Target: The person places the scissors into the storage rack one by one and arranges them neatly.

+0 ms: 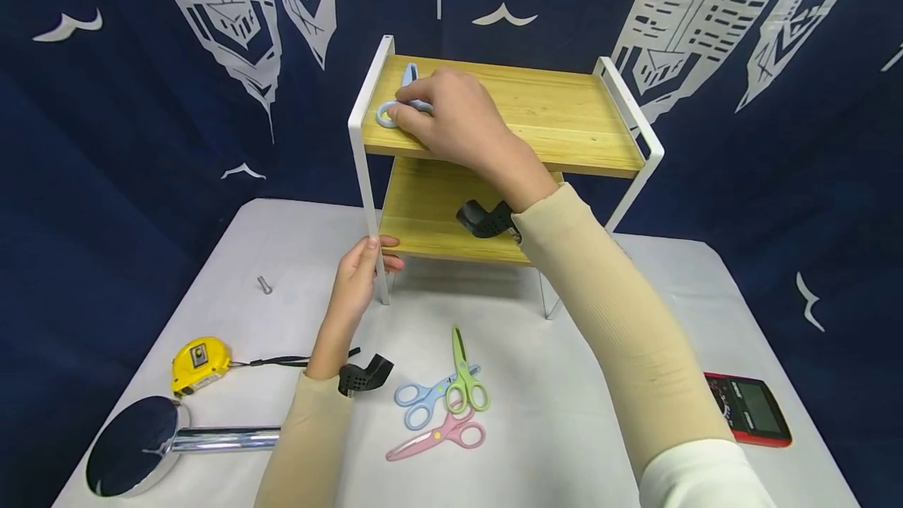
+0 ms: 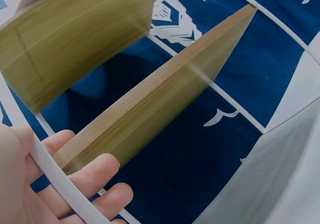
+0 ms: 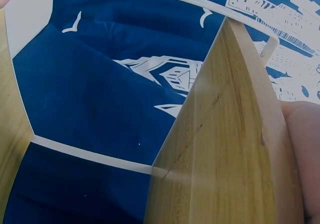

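Observation:
A two-tier shelf rack with wooden boards and a white metal frame stands at the back of the table. My right hand rests on the left part of the top board and its fingers hold a pair of light blue scissors lying there. My left hand grips the rack's front left white leg near its foot; the left wrist view shows fingers curled round that white bar. The right wrist view shows only the top board from close up.
On the white table in front of the rack lie green scissors, blue scissors and pink scissors. At the left are a yellow tape measure, a chrome round mirror and a small bolt. A red-edged meter lies at the right.

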The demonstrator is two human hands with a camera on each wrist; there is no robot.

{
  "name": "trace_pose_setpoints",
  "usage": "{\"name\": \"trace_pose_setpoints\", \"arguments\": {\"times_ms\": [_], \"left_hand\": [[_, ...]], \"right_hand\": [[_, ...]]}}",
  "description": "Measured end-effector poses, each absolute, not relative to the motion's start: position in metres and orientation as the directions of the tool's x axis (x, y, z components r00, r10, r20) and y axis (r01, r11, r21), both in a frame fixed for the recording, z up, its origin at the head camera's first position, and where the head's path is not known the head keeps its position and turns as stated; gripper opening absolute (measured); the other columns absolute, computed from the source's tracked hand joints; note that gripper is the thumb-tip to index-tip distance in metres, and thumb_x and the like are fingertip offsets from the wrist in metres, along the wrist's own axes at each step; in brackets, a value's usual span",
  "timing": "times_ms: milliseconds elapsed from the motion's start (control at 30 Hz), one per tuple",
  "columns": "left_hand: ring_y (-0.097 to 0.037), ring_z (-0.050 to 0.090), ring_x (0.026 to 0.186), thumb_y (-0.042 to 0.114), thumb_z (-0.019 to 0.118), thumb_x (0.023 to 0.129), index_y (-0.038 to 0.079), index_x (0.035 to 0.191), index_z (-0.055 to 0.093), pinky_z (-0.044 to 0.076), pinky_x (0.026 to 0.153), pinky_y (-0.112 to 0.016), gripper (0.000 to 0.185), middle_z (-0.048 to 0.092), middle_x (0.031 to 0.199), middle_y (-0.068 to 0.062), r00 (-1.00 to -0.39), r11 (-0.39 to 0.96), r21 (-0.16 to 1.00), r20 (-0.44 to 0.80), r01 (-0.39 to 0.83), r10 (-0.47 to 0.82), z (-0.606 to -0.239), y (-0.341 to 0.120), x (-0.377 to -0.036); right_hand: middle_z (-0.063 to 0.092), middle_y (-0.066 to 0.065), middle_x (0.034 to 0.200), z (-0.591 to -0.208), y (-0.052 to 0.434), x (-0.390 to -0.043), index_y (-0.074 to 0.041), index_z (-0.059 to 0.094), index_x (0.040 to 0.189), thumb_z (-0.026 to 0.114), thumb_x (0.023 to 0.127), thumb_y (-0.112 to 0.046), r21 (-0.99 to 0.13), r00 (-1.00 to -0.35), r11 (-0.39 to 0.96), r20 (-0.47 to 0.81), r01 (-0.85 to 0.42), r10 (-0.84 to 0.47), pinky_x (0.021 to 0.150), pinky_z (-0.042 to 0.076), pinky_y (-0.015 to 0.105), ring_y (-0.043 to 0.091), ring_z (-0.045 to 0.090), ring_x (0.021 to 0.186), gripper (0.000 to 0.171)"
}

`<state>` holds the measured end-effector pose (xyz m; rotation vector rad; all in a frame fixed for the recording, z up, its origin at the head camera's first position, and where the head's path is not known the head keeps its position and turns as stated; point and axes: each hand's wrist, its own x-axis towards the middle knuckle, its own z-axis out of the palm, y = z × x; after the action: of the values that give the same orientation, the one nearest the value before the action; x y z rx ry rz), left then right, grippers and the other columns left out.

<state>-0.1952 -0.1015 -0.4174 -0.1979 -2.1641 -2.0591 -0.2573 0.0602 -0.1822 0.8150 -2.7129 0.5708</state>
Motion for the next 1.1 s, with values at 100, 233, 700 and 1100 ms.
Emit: {"name": "trace_pose_setpoints", "arguments": {"times_ms": [100,233,700,1100], "left_hand": [[-0.004,0.068,0.083,0.03,0.034,0.113,-0.003,0.122,0.064,0.05,0.087,-0.03,0.046,0.074,0.091,-0.02,-0.98,0.045,0.979,0.197,0.197,-0.007,-0.417,-0.102,-0.195],[-0.004,0.069,0.083,0.029,0.034,0.113,-0.003,0.122,0.064,0.051,0.086,-0.029,0.045,0.074,0.089,-0.017,-0.98,0.036,0.98,0.196,0.196,-0.007,-0.417,-0.101,-0.196],[-0.003,0.069,0.082,0.032,0.034,0.112,-0.002,0.122,0.065,0.052,0.087,-0.032,0.046,0.075,0.089,-0.016,-0.981,0.043,0.98,0.195,0.194,-0.015,-0.418,-0.101,-0.196],[-0.003,0.069,0.082,0.031,0.034,0.113,-0.002,0.122,0.064,0.051,0.088,-0.032,0.046,0.075,0.086,-0.01,-0.982,0.034,0.982,0.188,0.188,-0.015,-0.418,-0.101,-0.195]], "right_hand": [[0.072,0.009,0.124,-0.183,0.061,-0.256,-0.012,0.071,0.129,0.058,0.101,-0.033,-0.31,-0.811,0.761,0.364,-0.57,-0.459,0.095,0.047,0.037,0.024,0.061,0.111,0.037],[0.069,0.013,0.128,-0.188,0.07,-0.247,-0.008,0.067,0.133,0.061,0.1,-0.031,-0.345,-0.778,0.722,0.462,-0.6,-0.425,0.095,0.048,0.037,0.025,0.062,0.113,0.041],[0.072,0.011,0.096,-0.315,0.145,-0.145,-0.001,0.075,0.105,0.074,0.086,-0.011,-0.291,-0.479,0.429,0.76,-0.855,-0.439,0.063,0.048,0.024,0.016,0.058,0.072,0.022],[0.071,0.006,0.098,-0.44,0.166,-0.105,-0.007,0.073,0.118,0.079,0.087,-0.015,-0.57,-0.866,0.653,0.302,-0.499,-0.398,0.062,0.04,0.018,0.009,0.05,0.066,0.033]]}}
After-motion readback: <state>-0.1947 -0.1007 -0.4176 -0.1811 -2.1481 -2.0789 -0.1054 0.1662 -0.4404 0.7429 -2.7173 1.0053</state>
